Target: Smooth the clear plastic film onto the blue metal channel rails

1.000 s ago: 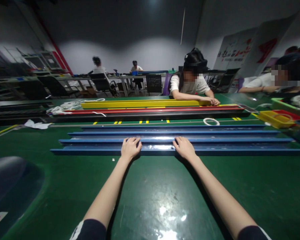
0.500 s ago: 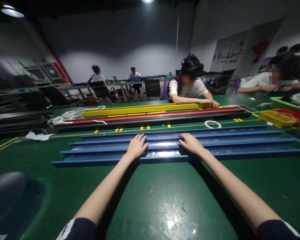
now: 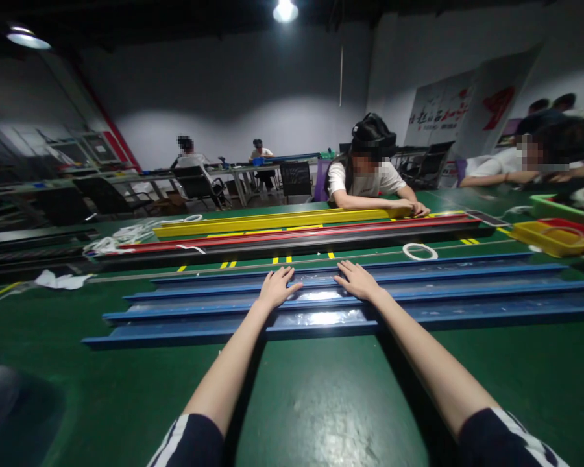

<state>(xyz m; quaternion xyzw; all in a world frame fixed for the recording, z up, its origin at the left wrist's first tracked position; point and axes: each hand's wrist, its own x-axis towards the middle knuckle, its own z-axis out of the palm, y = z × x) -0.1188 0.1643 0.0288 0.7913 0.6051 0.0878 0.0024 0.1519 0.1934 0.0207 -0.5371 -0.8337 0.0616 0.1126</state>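
Several long blue channel strips (image 3: pixel 175 338) lie side by side across the green table, their raised edges running left to right. My left hand (image 3: pixel 276 287) rests on the farther strips left of their middle, fingers spread and palm down. A short gap away, my right hand (image 3: pixel 357 281) lies over the same strips, its fingers also apart. Neither hand is wrapped around anything. Light glares off the strips between and below my hands.
Beyond lie a black and red strip (image 3: pixel 311 237) and a yellow strip (image 3: pixel 272 220), where a co-worker (image 3: pixel 370 175) leans. A white ring (image 3: pixel 420 251), white cords (image 3: pixel 121 237) and crumpled white paper (image 3: pixel 62 280) are on the green table (image 3: pixel 331 395). A yellow tray (image 3: pixel 547 240) sits at right.
My hands have come a little closer together over the blue strips, both staying spread. The view has shifted slightly, so the strips appear lower.
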